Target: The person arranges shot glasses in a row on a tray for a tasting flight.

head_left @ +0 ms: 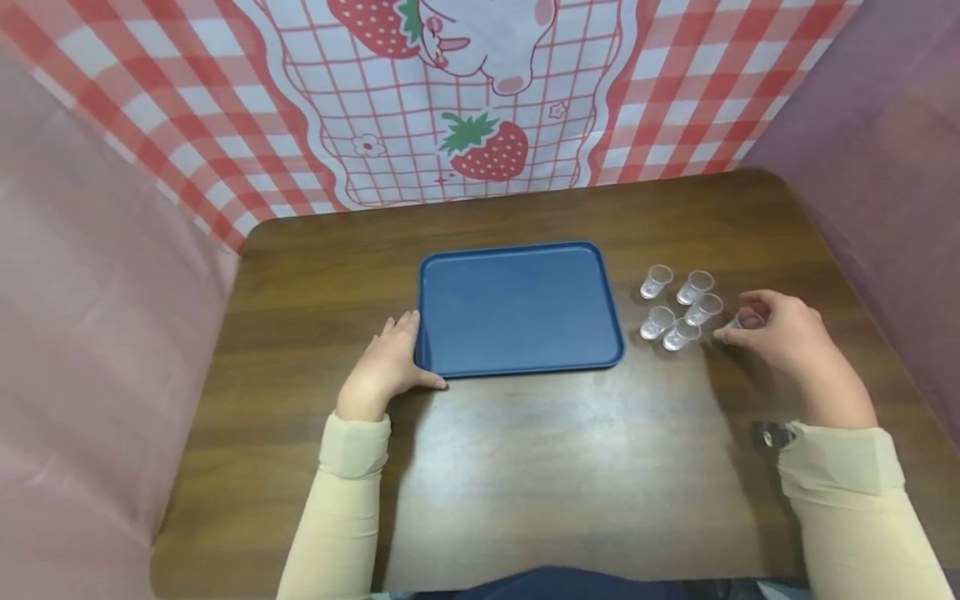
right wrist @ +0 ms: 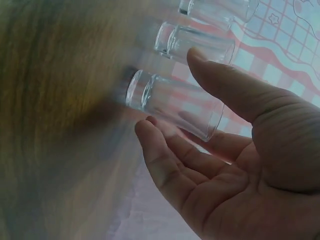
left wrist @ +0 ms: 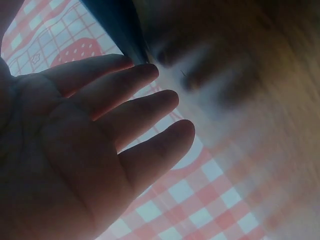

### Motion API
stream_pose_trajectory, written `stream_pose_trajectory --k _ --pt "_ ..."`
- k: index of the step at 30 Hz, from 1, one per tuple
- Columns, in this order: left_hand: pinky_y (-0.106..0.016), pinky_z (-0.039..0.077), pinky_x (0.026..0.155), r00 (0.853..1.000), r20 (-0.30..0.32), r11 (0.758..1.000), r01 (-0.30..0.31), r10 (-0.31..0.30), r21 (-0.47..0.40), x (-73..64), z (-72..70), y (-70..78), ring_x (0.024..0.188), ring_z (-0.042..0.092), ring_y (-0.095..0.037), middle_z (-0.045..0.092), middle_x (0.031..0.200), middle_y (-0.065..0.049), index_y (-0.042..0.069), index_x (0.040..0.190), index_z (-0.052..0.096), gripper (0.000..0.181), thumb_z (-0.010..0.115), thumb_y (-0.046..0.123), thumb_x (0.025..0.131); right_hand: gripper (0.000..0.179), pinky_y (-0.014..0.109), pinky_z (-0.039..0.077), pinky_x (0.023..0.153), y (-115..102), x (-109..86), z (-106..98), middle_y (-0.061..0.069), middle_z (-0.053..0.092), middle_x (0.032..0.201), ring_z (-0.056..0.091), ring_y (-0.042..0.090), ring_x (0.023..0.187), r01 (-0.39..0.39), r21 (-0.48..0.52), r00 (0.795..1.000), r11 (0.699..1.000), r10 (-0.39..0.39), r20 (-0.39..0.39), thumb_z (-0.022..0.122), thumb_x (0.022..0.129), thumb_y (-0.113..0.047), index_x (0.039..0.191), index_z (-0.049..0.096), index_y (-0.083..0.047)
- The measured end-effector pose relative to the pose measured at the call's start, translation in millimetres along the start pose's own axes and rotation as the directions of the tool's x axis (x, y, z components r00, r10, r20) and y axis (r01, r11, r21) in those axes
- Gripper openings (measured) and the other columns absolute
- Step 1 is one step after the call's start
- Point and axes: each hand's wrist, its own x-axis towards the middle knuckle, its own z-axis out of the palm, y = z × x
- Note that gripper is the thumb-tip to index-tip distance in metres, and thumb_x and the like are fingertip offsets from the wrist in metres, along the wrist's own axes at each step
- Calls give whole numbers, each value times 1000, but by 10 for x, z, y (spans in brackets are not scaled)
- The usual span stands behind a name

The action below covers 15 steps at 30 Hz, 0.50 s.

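A blue rectangular tray (head_left: 517,312) lies on the wooden table. My left hand (head_left: 386,358) is at its near left corner, fingers along the left side and thumb by the front edge. In the left wrist view the left hand's fingers (left wrist: 145,115) are spread, fingertips right at the tray's dark side (left wrist: 117,25). On the right, my right hand (head_left: 780,329) is around a small clear shot glass (right wrist: 175,102), which stands upright on the table. Its thumb passes over the glass's rim; the bent fingers (right wrist: 155,145) lie just beside the wall, with a gap showing.
Several more clear shot glasses (head_left: 695,287) stand in a loose group between the tray and my right hand. Behind the table (head_left: 525,467) hangs a red-and-white checked cloth (head_left: 675,92) with strawberries. Pink cloth (head_left: 97,333) hangs along the left side, and similar cloth on the right.
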Motion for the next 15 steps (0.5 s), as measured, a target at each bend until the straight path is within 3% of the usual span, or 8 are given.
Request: stream_pose_trajectory --k 10,15 --pt "-58 16 118 1000 -19 1000 -3 3 26 5 -7 -15 150 11 -46 21 163 -27 -7 158 20 125 93 44 72 68 62 44 87 31 -63 -3 36 61 117 57 52 107 -38 -18 999 999 39 12 76 91 -44 125 57 12" --pt "-56 15 119 1000 -16 999 2 -1 35 20 6 -12 150 9 -45 19 163 -26 -6 159 19 126 93 47 71 60 59 44 86 69 -100 38 32 66 115 60 48 105 -46 -12 999 999 46 -17 74 93 -43 119 62 9"
